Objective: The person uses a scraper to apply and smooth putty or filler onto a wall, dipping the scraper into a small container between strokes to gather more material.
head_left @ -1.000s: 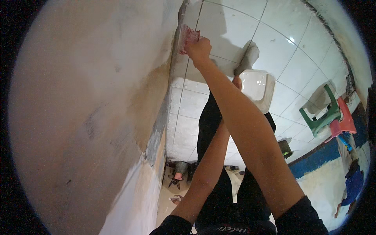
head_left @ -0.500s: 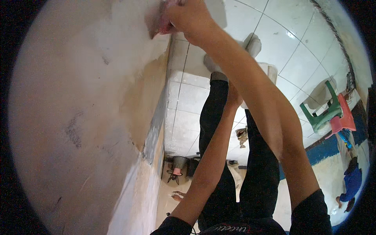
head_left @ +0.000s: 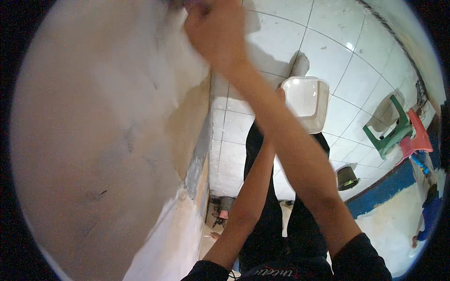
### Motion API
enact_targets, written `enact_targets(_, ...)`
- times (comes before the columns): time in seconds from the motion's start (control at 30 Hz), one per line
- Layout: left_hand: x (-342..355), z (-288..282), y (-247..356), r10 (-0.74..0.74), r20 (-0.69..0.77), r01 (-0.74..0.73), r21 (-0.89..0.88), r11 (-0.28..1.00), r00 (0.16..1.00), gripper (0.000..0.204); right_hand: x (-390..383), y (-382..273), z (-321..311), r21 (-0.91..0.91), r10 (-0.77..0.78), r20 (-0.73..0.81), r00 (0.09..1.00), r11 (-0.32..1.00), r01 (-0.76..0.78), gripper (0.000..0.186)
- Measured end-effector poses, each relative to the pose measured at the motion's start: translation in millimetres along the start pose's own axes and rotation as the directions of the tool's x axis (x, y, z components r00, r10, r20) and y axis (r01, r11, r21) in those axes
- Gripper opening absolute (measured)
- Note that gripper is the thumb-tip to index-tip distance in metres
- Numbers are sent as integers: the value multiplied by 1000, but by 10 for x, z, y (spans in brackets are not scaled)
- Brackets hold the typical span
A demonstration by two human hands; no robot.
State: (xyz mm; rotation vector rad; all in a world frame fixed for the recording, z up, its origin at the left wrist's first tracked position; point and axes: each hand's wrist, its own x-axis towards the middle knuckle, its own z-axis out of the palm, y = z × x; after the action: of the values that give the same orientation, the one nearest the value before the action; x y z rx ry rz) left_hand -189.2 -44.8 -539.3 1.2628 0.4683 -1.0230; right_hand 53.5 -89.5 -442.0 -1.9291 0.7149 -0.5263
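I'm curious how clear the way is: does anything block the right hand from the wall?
Nothing visible does: the right hand overlaps the wall in view. The tub, in the left hand, is off to the right.

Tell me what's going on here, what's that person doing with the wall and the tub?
The person's right hand is up by the wall, gripping a dark thing that is too blurred and cut off to make out. The left hand, mostly hidden behind the right forearm, holds a white tub. A green stool stands on the tiled floor, off to the right.
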Motion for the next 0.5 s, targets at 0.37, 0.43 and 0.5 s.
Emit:
enact_targets(0.37,-303,-303,-187,-17,-72,15,-31,999,997,76,-1211,-780,-784,257,308,402,863,866,-429,31)
enact_targets(0.43,-343,-207,-96,-76,-98,56,-193,980,992,76,-812,-492,-666,144,279,186,942,941,-307,27)
enact_targets(0.5,-411,-21,1,-204,-278,213,3,977,939,75,-430,-115,-417,93,292,74,954,950,-298,32)
